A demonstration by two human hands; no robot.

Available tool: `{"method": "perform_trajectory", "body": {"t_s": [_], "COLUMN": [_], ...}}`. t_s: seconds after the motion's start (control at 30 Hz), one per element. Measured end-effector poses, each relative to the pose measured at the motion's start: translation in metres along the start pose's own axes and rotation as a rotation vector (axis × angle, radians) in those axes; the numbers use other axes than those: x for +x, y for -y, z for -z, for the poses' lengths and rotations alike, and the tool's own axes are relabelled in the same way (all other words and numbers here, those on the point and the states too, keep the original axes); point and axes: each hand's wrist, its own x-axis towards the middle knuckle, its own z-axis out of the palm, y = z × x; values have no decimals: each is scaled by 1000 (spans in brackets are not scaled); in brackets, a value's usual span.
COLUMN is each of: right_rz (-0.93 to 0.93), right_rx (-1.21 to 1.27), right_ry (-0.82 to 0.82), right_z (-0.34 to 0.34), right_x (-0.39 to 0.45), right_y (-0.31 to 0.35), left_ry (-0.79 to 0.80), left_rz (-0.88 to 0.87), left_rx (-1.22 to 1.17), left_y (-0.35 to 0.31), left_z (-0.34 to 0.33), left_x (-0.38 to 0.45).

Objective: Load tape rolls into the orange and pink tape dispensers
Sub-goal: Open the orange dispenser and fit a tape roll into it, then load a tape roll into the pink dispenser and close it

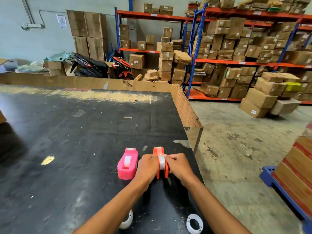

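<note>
The orange tape dispenser (160, 151) stands on the black table (67, 141) near its right edge, with a clear tape roll (161, 162) sitting in its slot. My left hand (147, 166) presses against the dispenser's left side and my right hand (179, 163) against its right side, fingers pinching at the roll's top. The pink tape dispenser (127, 163) stands just left of my left hand and holds a tape roll (127, 160). Two more white rolls lie near the table's front edge, one roll (194, 223) flat under my right forearm, the other roll (127, 220) partly hidden under my left forearm.
A raised cardboard wall (187, 108) borders the table's far and right sides. Right of the table is concrete floor (236, 149), a blue pallet (278, 186) stacked with boxes, and shelving racks (236, 61) full of cartons beyond.
</note>
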Motion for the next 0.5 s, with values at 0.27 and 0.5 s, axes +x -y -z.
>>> {"method": "perform_trajectory", "body": {"t_s": [0.27, 0.5], "right_rz": [-33, 230], "right_rx": [5, -113], "right_ry": [10, -185], "right_z": [1, 1], "right_x": [-3, -9], "right_y": [3, 27], "left_ry": [40, 16], "left_rz": [-54, -224], "left_rx": [60, 79], "left_y": [-1, -13], "left_z": [8, 41], "left_x": [-10, -35]}}
